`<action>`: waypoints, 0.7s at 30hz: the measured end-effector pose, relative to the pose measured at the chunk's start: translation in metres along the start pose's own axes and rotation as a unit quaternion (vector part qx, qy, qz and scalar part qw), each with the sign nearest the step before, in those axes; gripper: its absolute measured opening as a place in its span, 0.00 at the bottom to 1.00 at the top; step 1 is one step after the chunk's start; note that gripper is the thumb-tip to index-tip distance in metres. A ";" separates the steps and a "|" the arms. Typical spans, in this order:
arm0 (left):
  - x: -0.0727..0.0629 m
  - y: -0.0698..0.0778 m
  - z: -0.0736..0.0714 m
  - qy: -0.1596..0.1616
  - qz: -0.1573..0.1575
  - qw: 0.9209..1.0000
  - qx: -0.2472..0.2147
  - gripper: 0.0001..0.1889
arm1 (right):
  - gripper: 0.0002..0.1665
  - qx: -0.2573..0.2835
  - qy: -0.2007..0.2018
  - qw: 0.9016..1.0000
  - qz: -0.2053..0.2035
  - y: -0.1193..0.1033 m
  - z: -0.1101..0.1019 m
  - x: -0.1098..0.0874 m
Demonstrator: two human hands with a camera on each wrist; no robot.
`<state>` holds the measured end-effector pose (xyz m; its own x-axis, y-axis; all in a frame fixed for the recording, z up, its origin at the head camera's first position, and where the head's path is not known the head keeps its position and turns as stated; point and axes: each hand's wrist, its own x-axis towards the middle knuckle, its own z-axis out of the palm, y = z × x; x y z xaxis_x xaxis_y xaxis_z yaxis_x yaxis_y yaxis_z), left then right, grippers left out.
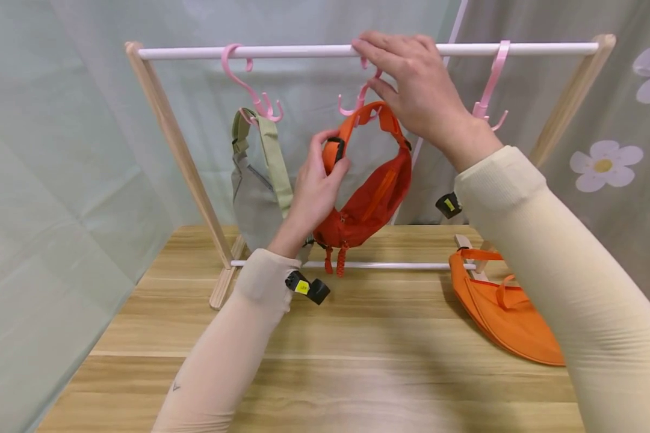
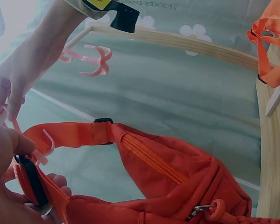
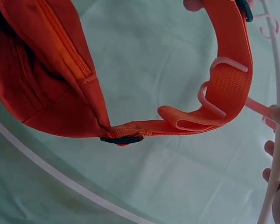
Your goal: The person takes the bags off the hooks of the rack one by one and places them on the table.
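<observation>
A red waist bag hangs by its orange strap over the prongs of the middle pink hook hanger. My left hand pinches that strap beside its black buckle, left of the hanger. Up at the white rail, my right hand holds the upper part of the same hanger, its fingers over the rail and its thumb by the pink stem. In the right wrist view the hanger's prongs curl across the strap.
A grey-green bag hangs from the left pink hanger. Another pink hanger is at the right, behind my wrist. An orange bag lies on the wooden table at the right foot of the wooden rack.
</observation>
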<state>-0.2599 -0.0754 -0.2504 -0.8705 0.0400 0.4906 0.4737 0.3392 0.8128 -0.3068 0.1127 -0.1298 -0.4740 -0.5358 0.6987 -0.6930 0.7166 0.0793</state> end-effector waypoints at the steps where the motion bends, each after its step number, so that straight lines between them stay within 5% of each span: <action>1: -0.001 -0.001 0.000 0.000 0.001 1.000 -0.001 0.26 | 0.31 -0.001 0.000 1.000 0.002 0.000 0.000 0.000; 13: 0.004 -0.001 -0.002 0.019 0.018 0.998 -0.060 0.23 | 0.30 0.018 0.001 1.000 0.012 -0.003 0.002 0.005; 21: 0.016 0.008 -0.006 0.038 0.062 0.985 -0.158 0.24 | 0.31 0.028 -0.003 0.999 0.023 -0.006 0.008 0.008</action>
<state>-0.2688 -0.0775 -0.2339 -0.7961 -0.0121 0.6051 0.6047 0.0256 0.7961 -0.3103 0.1005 -0.1308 -0.5101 -0.5054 0.6960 -0.6993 0.7148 0.0065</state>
